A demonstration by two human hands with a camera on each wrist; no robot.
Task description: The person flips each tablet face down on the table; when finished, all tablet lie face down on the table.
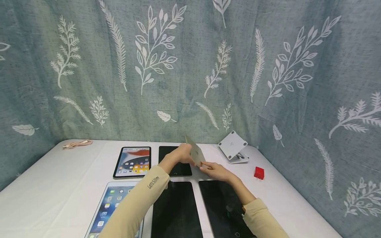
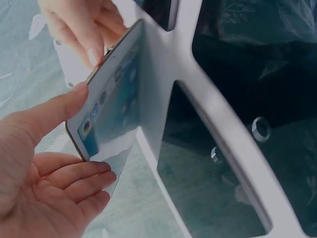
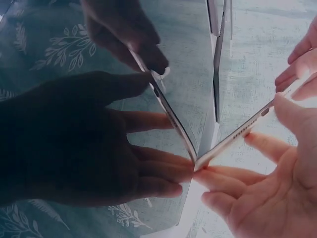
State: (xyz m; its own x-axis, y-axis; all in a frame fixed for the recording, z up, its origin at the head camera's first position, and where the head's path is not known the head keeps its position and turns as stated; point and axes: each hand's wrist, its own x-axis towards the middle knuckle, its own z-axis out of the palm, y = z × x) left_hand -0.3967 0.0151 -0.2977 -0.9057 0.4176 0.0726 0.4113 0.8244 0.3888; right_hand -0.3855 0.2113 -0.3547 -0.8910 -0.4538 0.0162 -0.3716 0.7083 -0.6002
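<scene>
A tablet [image 1: 196, 154] with a pale back is tilted up on edge over the white table, held by both hands. My left hand [image 1: 182, 154] grips its left side. In the left wrist view, that thumb lies on the edge of the tablet [image 2: 106, 101] while the fingers support it from below; its screen shows app icons. My right hand [image 1: 216, 171] pinches the near right end between thumb and fingers. The right wrist view shows the tablet's thin port edge [image 3: 242, 130], its lower corner close to the glossy black surface that mirrors it. Just behind lies a black tablet [image 1: 166, 151], partly covered by my left hand.
Two tablets with lit screens, one at the back [image 1: 135, 160] and one in front [image 1: 102, 211], lie left. Dark tablets [image 1: 177, 208] [image 1: 218, 201] lie nearest me. A white stand [image 1: 233, 145], red charger [image 1: 259, 173] and coiled cable [image 1: 77, 144] sit around them.
</scene>
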